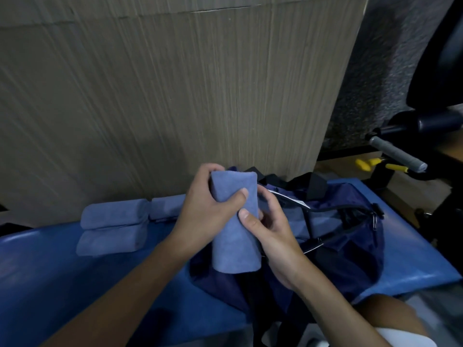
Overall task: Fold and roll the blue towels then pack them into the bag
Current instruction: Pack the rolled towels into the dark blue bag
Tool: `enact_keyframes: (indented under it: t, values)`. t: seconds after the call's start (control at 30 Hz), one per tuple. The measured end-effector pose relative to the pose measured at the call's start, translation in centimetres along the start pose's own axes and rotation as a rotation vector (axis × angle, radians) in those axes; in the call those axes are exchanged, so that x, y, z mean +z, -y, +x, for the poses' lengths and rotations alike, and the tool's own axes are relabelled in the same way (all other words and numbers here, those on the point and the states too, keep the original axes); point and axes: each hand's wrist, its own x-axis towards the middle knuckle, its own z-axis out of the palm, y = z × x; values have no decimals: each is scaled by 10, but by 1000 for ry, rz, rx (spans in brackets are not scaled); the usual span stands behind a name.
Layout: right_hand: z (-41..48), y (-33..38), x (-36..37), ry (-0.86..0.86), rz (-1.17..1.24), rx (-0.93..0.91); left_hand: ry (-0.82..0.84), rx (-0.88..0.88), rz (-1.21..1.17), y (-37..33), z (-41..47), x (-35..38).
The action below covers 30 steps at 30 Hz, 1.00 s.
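Well left of the grip, three rolled towels [114,214] lie on the blue padded bench [50,271], two pressed together and a third at their right end, not yet packed. The left hand [205,211] wraps the upper part of an upright rolled blue towel [234,246], thumb across its front. The right hand [273,234] grips its right edge lower down. Just right of the grip, the navy bag [355,246] lies unzipped. Pale blue shapes inside look like towels already packed. Rolling seems finished and packing partway.

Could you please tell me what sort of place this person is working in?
Probably a gym or therapy room. The rolled towel is held above a navy bag that lies on a blue padded bench. Beside the bench stands black exercise equipment with a grey-gripped bar.
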Motion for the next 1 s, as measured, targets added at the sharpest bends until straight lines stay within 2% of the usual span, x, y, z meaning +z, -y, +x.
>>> enact_keyframes:
  t: [0.2,0.37,0.7,0.8,0.93,1.0]
  values:
    - [-5,-2,-33,-152,-119,-69,159,-9,72,10,4,27]
    - [-12,-5,-69,-216,-230,-74,220,231,431,29,17,37]
    - [-25,-2,-96,-227,-293,-46,393,406,966,48,36,53]
    - [-28,1,-101,-213,-325,2,374,394,973,46,40,53]
    - [-25,-2,-103,-172,-353,158,357,426,969,41,43,55]
    - [-21,-2,-103,-204,-339,223,343,438,958,38,44,57]
